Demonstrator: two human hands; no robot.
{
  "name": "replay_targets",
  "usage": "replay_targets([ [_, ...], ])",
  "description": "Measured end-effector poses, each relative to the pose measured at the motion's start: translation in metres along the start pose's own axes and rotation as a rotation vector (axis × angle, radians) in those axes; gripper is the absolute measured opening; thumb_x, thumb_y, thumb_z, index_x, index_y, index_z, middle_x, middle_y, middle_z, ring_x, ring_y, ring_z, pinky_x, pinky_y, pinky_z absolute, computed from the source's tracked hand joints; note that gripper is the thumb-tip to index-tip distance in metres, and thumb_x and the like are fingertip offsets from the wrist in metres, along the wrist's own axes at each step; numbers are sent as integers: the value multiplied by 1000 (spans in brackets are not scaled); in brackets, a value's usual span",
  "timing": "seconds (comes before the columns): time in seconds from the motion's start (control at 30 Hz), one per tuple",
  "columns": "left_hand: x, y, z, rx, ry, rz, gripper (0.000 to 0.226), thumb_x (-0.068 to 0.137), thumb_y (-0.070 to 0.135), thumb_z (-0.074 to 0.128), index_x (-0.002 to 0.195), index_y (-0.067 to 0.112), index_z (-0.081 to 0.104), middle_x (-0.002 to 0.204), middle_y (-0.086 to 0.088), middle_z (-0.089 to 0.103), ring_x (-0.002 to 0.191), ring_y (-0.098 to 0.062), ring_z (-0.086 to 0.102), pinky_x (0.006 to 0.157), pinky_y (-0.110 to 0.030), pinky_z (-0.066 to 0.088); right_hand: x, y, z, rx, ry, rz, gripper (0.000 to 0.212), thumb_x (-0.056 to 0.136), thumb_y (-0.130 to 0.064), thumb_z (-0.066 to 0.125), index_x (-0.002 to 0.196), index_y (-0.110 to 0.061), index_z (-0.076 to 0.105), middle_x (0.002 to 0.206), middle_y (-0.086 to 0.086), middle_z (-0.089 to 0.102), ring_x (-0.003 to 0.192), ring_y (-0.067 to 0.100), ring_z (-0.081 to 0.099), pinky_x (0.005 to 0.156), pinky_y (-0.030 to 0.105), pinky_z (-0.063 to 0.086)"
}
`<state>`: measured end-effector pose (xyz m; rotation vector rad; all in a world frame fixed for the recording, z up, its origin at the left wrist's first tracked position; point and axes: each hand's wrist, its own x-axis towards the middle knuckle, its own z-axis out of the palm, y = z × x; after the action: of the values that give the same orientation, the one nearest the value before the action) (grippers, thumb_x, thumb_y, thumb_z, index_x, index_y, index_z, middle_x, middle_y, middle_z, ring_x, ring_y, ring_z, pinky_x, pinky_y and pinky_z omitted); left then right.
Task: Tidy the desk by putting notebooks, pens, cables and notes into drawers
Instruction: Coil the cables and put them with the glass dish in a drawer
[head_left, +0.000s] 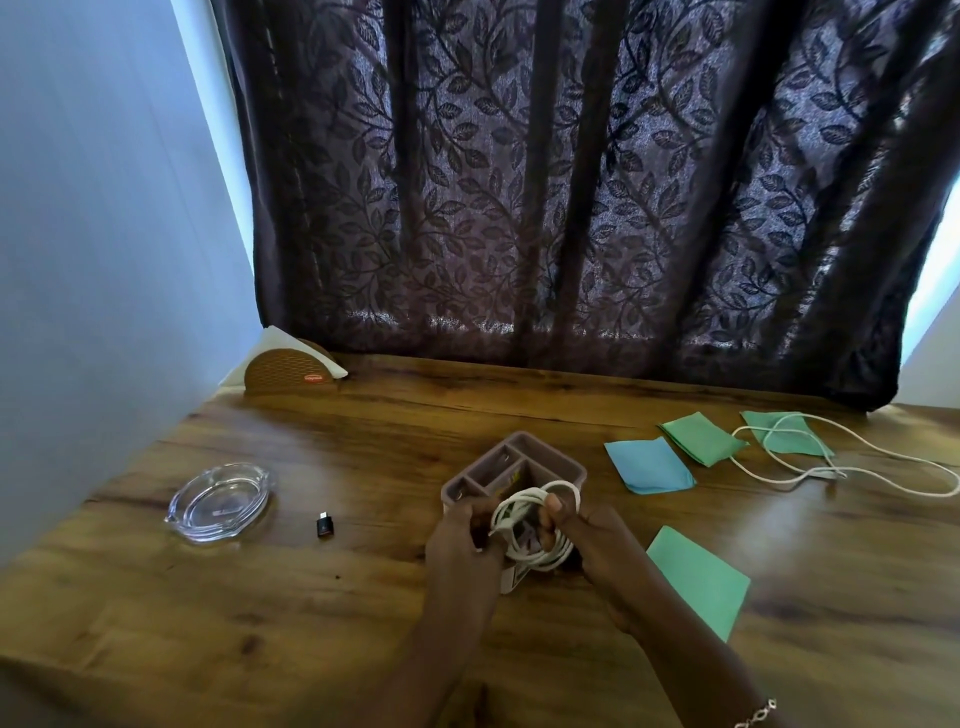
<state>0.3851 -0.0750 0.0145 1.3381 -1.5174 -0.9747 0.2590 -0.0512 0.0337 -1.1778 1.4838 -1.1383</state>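
A coiled white cable (524, 525) sits between my two hands just in front of a brown compartment organiser (514, 462) on the wooden desk (311, 597). My left hand (460, 540) grips the coil's left side and my right hand (587, 535) pinches its right side with thumb on top. A second white cable (852, 467) lies loose at the right, partly over a green note (784, 434). Another green note (701, 439), a blue note (649, 465) and a larger green note (698, 577) lie nearby.
A glass ashtray (221, 501) and a small black adapter (323, 526) lie at the left. A brown napkin holder (291, 369) with white napkins stands at the back left corner. A dark leaf-patterned curtain (571, 182) hangs behind the desk.
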Motion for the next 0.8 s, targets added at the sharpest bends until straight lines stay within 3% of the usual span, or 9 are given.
replay_targets([
  [0.1,1,1,-1,15,11,-40,20,84,0,62,101,12,59,90,5,60,83,-8,58,67,-18,52,-2,1,4,-42,5,-46,30,97,-23,38,86,-7,62,96,22,66,96,32,62,86,41,50],
  [0.17,2,0,-1,7,45,-54,18,83,1,64,95,11,58,86,5,61,82,-12,61,72,-30,56,-2,0,6,-73,0,-85,27,97,-22,38,95,-7,61,96,16,67,94,25,63,83,34,52],
  [0.23,3,1,-3,-54,59,-84,15,80,1,67,88,10,60,86,-3,65,79,-17,66,66,-38,58,-3,-1,6,-96,-9,-105,27,98,-22,38,102,-7,60,97,11,68,92,20,64,81,30,52],
  [0.33,5,5,-5,-71,119,-100,21,78,2,69,73,16,55,77,-2,62,66,-17,63,48,-26,50,-4,-1,8,-138,-1,-116,27,98,-22,38,96,-8,60,92,9,67,88,18,64,76,24,51],
  [0.47,4,7,-7,-22,190,23,26,81,0,64,69,19,52,69,5,57,61,-6,52,49,-13,41,-7,-3,16,-198,2,-166,26,98,-22,38,80,-20,57,76,-4,62,72,2,59,65,16,47],
  [0.53,8,5,-12,-11,89,89,27,81,-4,61,76,22,55,77,6,60,68,-6,56,55,-13,46,-6,-4,15,-196,-8,-169,25,97,-23,39,81,-20,58,77,-2,63,75,6,61,68,20,48],
  [0.6,11,4,-19,-108,-89,68,26,82,1,60,89,25,57,91,2,63,81,-13,60,64,-18,50,-5,-5,9,-143,-12,-138,21,97,-23,39,94,-18,59,88,1,66,87,15,64,76,25,52],
  [0.7,11,5,-26,-383,-402,-130,36,79,29,61,114,20,60,111,-6,64,99,-22,63,79,-30,54,-3,-6,2,-103,-13,-92,23,97,-24,38,101,-16,59,94,2,67,92,17,64,79,27,53],
  [0.8,13,7,-28,-638,-441,-299,34,95,27,45,119,10,60,113,-13,67,102,-25,65,84,-37,56,-3,-8,0,1,-17,-31,26,97,-23,38,94,-14,61,87,3,68,80,12,65,65,16,53],
])
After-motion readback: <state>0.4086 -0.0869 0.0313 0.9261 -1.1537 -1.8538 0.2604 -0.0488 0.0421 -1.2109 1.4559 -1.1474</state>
